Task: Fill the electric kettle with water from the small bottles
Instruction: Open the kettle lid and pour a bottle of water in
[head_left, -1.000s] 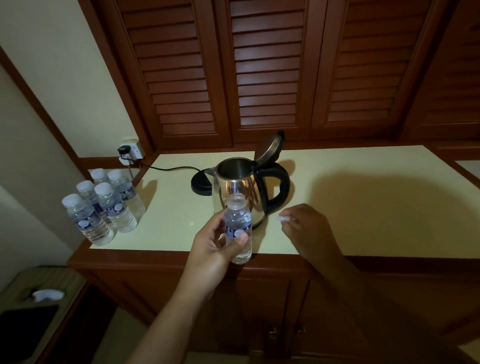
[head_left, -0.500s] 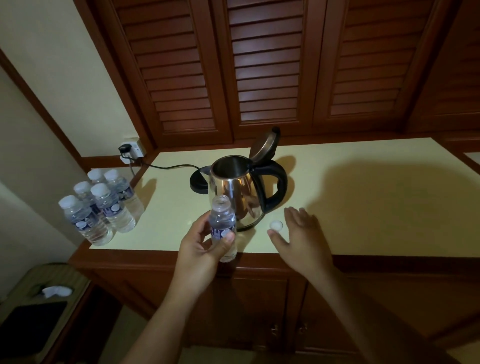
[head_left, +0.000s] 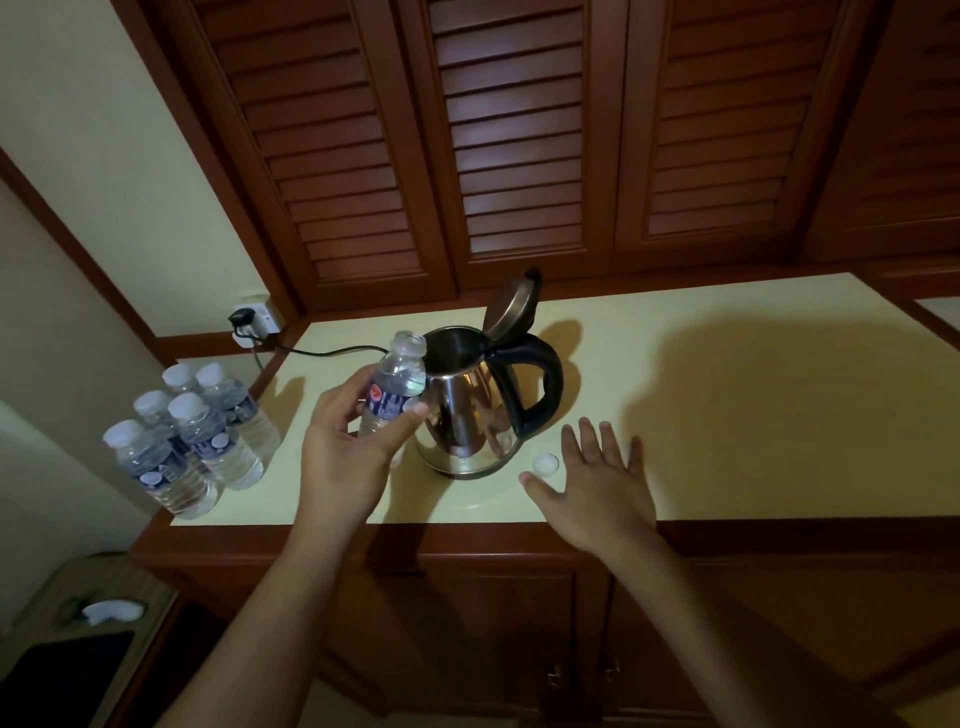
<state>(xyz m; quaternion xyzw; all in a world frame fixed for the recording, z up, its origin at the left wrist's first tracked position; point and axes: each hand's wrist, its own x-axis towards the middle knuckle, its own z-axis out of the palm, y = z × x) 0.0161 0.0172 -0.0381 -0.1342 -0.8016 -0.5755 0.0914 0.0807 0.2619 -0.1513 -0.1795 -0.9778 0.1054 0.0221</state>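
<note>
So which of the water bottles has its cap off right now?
The bottle in the left hand, beside the kettle: open bottle. The capped bottles stand grouped at the counter's left end.

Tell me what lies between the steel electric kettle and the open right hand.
In the head view, only the small white bottle cap lies between kettle and right hand.

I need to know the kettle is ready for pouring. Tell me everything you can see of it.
The kettle is a rounded body of shiny metal with a black handle on its right. Its hinged lid stands tilted up, leaving the mouth open; the inside looks dark, so any water level cannot be told. It stands upright on the counter. The open bottle in the left hand is beside its rim; whether they touch is unclear.
</note>
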